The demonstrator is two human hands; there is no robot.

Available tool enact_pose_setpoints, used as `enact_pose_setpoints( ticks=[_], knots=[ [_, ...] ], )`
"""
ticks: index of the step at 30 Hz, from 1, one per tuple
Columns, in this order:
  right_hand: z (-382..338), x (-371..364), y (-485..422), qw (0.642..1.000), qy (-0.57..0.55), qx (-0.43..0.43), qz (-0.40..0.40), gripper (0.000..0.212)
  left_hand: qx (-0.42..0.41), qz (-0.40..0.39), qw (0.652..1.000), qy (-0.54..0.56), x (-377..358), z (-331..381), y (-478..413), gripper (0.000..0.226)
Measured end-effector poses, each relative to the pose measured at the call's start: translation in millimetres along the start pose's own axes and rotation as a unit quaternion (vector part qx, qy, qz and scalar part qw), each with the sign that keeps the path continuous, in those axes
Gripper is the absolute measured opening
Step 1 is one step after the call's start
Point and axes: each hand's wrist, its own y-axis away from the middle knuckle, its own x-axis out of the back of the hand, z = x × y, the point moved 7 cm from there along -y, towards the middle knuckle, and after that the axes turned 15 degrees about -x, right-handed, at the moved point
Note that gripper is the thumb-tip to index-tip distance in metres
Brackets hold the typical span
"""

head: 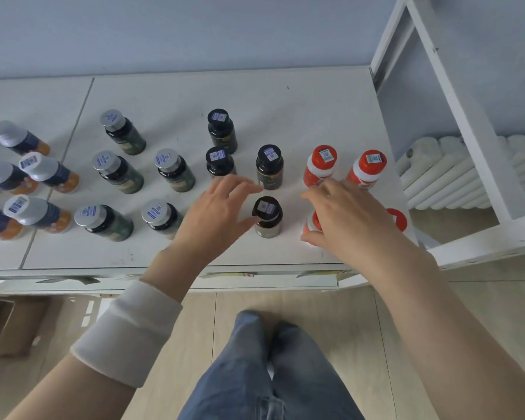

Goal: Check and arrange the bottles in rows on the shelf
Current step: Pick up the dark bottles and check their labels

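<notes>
Upright bottles stand in rough rows on the white shelf top (pixel 285 101). My left hand (pixel 219 213) is spread, its thumb touching a black-capped dark bottle (pixel 267 216) near the front. Three more black-capped bottles (pixel 269 166) stand behind it. My right hand (pixel 346 216) covers a red bottle (pixel 311 222), with thumb and fingers around it. Two red-capped bottles (pixel 367 168) stand behind that hand, and another red cap (pixel 396 218) peeks out on its right. Silver-capped green bottles (pixel 117 171) fill the middle left. White-capped orange bottles (pixel 49 172) stand at the far left.
A white metal rack frame (pixel 467 131) rises at the right end of the shelf, with a white radiator (pixel 455 174) behind it. A cardboard box (pixel 6 325) lies on the wooden floor at lower left. The wall runs along the shelf's back.
</notes>
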Motion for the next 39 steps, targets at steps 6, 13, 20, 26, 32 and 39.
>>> enact_pose_setpoints(
  ticks=[6, 13, 20, 26, 32, 39],
  knots=[
    [-23.6, 19.3, 5.7, 0.987, -0.122, 0.021, 0.103, 0.047, 0.137, -0.044, 0.990, -0.013, 5.3, -43.7, 35.4, 0.039],
    [-63.7, -0.9, 3.1, 0.818, -0.569, -0.061, -0.051, 0.061, 0.175, 0.190, 0.841, 0.476, 62.9, -48.8, 54.5, 0.024],
    [-97.7, -2.0, 9.4, 0.732, -0.680, 0.028, -0.028, 0.043, 0.137, 0.191, 0.766, 0.599, 65.4, -56.0, 66.7, 0.025],
    [-100.9, -18.1, 9.7, 0.655, -0.750, -0.026, -0.088, 0.039, 0.098, 0.172, 0.775, 0.601, 70.1, -64.9, 68.9, 0.024],
    [-97.6, -11.3, 9.2, 0.670, -0.741, 0.006, -0.047, 0.051, 0.127, 0.189, 0.743, 0.629, 62.6, -68.0, 67.9, 0.030],
    [-82.6, -9.2, 9.5, 0.711, -0.703, 0.013, 0.017, 0.052, 0.165, 0.189, 0.689, 0.680, 42.7, -62.2, 57.0, 0.033]
  ],
)
